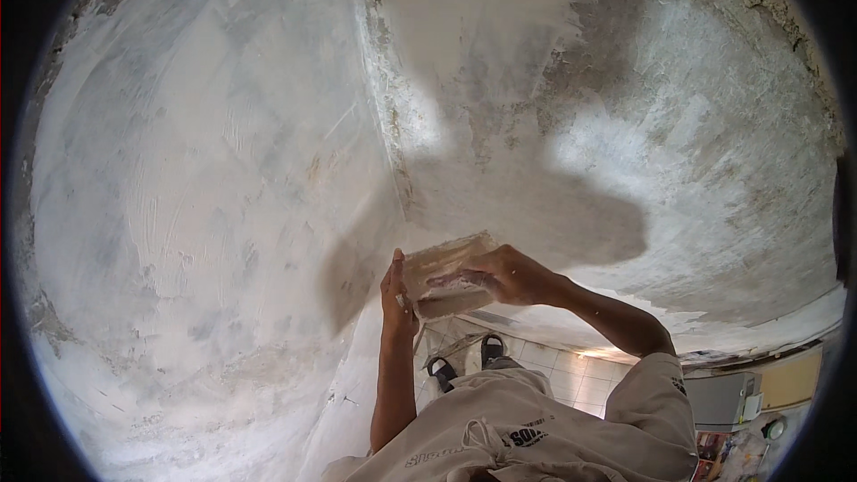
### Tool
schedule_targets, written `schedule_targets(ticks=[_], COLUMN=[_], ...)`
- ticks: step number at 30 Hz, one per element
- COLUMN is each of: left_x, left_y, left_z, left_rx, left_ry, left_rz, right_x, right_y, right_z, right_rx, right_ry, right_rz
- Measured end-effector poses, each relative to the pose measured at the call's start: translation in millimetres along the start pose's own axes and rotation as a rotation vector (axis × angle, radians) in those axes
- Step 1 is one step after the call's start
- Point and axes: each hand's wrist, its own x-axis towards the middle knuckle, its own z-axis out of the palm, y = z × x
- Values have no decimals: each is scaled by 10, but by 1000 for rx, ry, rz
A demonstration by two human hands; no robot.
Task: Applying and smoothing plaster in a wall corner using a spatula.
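My left hand (397,290) grips the left edge of a flat plaster-smeared board or trowel blade (444,261) held in front of a wall corner. My right hand (504,275) rests over the blade from the right, fingers spread on it and pressing a second putty-covered blade (453,303) beneath. Both tools are coated in pale plaster. Both forearms rise from the lower middle of the picture.
Two rough plastered walls (205,170) meet at a vertical corner (384,107) just above the hands. Shadows of the arms fall on the right wall (678,125). Below are a tiled floor (571,375), my sandalled feet (464,361) and a grey box (723,397) at lower right.
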Motion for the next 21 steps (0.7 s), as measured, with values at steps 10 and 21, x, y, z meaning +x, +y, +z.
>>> schedule_targets(ticks=[10, 21], left_x=[62, 166], left_y=[-172, -224], left_z=[225, 336], left_rx=[33, 29], left_ry=[52, 79], left_rz=[-50, -93], right_x=[-44, -269], right_y=[318, 222], right_z=[-304, -448], right_rx=[-234, -80], right_ry=[33, 19], right_rz=[-42, 108])
